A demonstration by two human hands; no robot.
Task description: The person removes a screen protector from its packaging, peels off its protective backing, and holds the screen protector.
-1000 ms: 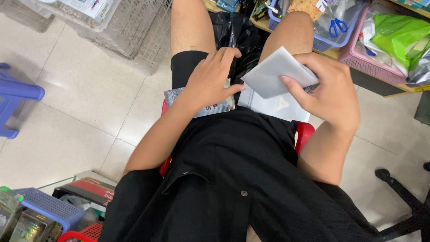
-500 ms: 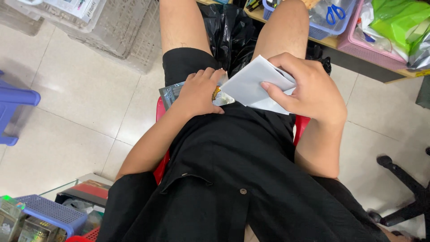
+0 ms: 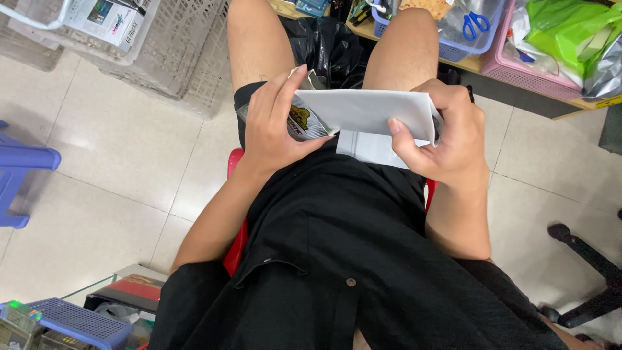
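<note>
Seen from above, over a lap in black shorts and a black shirt. Held between both hands above the thighs: a white mailer bag (image 3: 366, 111), flat, rectangular, matte, smooth, its long edge running across from hand to hand, with a second pale grey flat piece (image 3: 366, 148) lying just beneath it on the lap. Pinched at its right end by the right hand (image 3: 447, 139), thumb on top, fingers curled under and around the edge. At its left end, the left hand (image 3: 275, 126), fingers close together and bent, gripping a small printed packet (image 3: 304, 122), silvery with a yellow and dark picture, which touches or slips into the mailer's open left edge; how far inside, impossible to tell. Underneath, a red plastic stool (image 3: 236, 246), showing at both sides of the legs. Below that, a floor of pale square tiles (image 3: 110, 162). Upper left, grey plastic crates (image 3: 168, 52) with a printed box inside. Far left, a blue plastic stool (image 3: 19, 175). Ahead between the knees, a black plastic bag (image 3: 324, 45). Upper right, a low wooden shelf with a lilac basket holding blue-handled scissors (image 3: 476, 23) and a pink basket (image 3: 538, 78) with green bags. Lower left, a blue basket (image 3: 71, 321).
</note>
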